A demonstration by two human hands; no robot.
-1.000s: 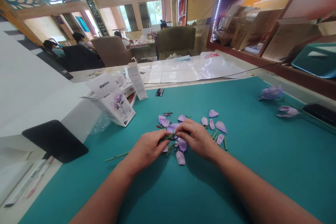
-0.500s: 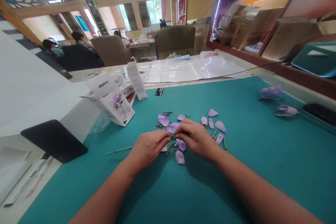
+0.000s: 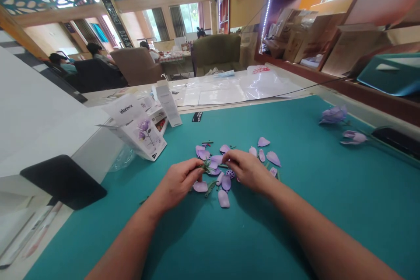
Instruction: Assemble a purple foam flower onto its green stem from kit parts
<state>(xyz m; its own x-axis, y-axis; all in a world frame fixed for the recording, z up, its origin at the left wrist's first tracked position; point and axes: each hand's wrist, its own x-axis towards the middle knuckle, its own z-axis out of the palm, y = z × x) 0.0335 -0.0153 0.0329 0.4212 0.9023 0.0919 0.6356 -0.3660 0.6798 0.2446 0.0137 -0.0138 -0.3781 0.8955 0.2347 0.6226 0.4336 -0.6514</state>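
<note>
My left hand (image 3: pixel 182 179) pinches a green plastic flower stem between thumb and fingers. The stem's spiky, leaf-like green end (image 3: pixel 206 166) sticks out past the fingertips, over the pile. My right hand (image 3: pixel 246 168) hovers just to the right with its fingertips drawn together; whether anything small is in them is hidden. Below and between the hands lie loose lilac petals (image 3: pixel 225 182), a round purple openwork piece (image 3: pixel 230 174) and a green leaf piece (image 3: pixel 211 188). A paler petal (image 3: pixel 223 199) lies nearest me. More petals (image 3: pixel 273 158) are scattered right of my right hand.
A white box with a flower picture (image 3: pixel 144 135) stands at left, beside a black tablet-like panel (image 3: pixel 64 181). At right on the green mat (image 3: pixel 328 210) lie a finished-looking purple flower (image 3: pixel 334 114) and a bud (image 3: pixel 353 137). People sit in the background.
My hands have come apart: the right has let go of the green end and moved slightly right. The left keeps the stem, now turned, with less showing behind the hand.
</note>
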